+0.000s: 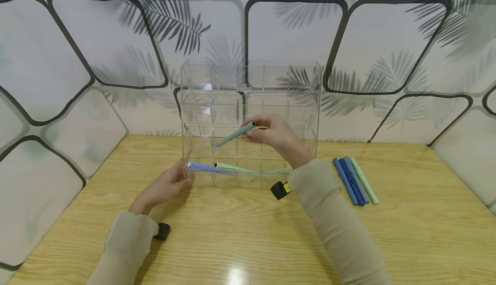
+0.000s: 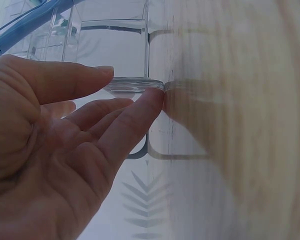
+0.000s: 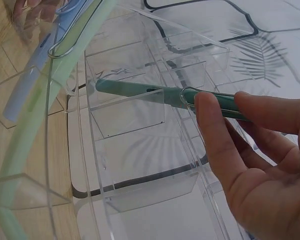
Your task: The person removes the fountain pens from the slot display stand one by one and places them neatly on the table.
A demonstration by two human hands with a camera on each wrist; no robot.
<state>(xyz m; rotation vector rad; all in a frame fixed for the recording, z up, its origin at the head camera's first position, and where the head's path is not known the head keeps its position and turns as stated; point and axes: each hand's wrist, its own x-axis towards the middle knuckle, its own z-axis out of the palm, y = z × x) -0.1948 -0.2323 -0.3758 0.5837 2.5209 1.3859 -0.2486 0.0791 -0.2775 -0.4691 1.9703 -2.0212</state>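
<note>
My right hand [image 1: 267, 132] pinches a teal-green pen [image 3: 140, 92] between thumb and fingers. Its wire clip is by the fingertips, and its far end slants down to the left, at the second row from the bottom of a clear acrylic rack [image 1: 249, 66]. At the rack's lower left corner, my left hand [image 2: 65, 125] holds the side edge, thumb in front and fingers behind. A lavender-blue pen [image 1: 201, 167] lies in the bottom row. Beside it rests a light green pen [image 1: 232, 168], with another light green length [image 1: 280, 171] farther right.
Right of the rack, several blue pens [image 1: 350, 186] and a light green pen [image 1: 364, 179] lie side by side on the wooden table [image 1: 232, 233]. Behind the rack stands a patterned wall [image 1: 294, 39]. Thin clear dividers split the rack's rows into compartments.
</note>
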